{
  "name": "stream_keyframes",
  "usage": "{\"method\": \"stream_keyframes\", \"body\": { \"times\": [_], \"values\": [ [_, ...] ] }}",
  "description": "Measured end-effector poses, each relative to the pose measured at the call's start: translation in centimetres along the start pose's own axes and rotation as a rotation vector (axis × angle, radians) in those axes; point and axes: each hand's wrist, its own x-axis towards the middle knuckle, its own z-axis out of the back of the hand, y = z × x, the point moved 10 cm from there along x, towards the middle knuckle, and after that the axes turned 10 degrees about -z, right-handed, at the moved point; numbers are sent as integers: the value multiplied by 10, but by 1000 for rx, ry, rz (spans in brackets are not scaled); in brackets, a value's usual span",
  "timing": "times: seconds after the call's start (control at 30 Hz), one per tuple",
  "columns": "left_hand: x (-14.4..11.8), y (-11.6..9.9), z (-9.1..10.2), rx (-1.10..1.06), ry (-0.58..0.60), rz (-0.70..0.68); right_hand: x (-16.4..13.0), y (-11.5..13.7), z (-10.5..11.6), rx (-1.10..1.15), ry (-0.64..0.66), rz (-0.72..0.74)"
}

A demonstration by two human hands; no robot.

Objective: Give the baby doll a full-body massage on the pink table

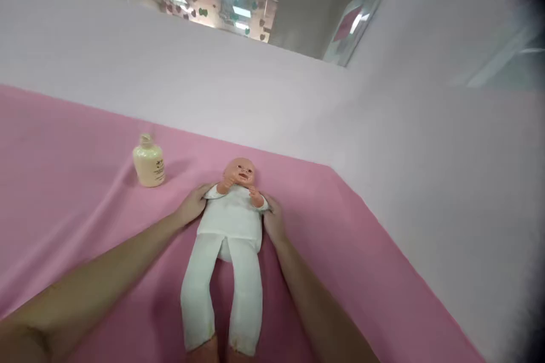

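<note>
Two bare hands frame a baby doll [230,221] in the single head view. We see it lying face up on a pink sheet [76,181], its long axis running straight away from us, head far, legs near. Our left hand [193,204] rests against the doll's shoulder on one side; our right hand [273,220] presses the opposite flank, level with it. Both touch the white suit, equally near. The fingers are tucked at the doll's sides, partly hidden, so we cannot tell whether they grip. A cream lotion bottle [149,161] stands upright, apart to the left.
</note>
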Motion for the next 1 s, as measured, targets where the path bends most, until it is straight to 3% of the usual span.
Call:
{"method": "stream_keyframes", "body": {
  "times": [0.17,0.37,0.5,0.63,0.9,1.0],
  "values": [
    [1,0,2,-46,-43,104,4,-15,6,172,-30,-120],
    [-5,14,6,-83,-104,199,3,-47,19,368,-172,-374],
    [-10,24,8,-117,-150,249,-3,-50,19,440,-193,-456],
    [-12,29,9,-161,-178,281,0,-45,17,384,-157,-408],
    [1,-8,1,-101,-27,-18,2,-6,3,61,-22,-41],
    [0,-8,2,-68,-22,8,2,-7,-2,111,23,-62]
  ]
}}
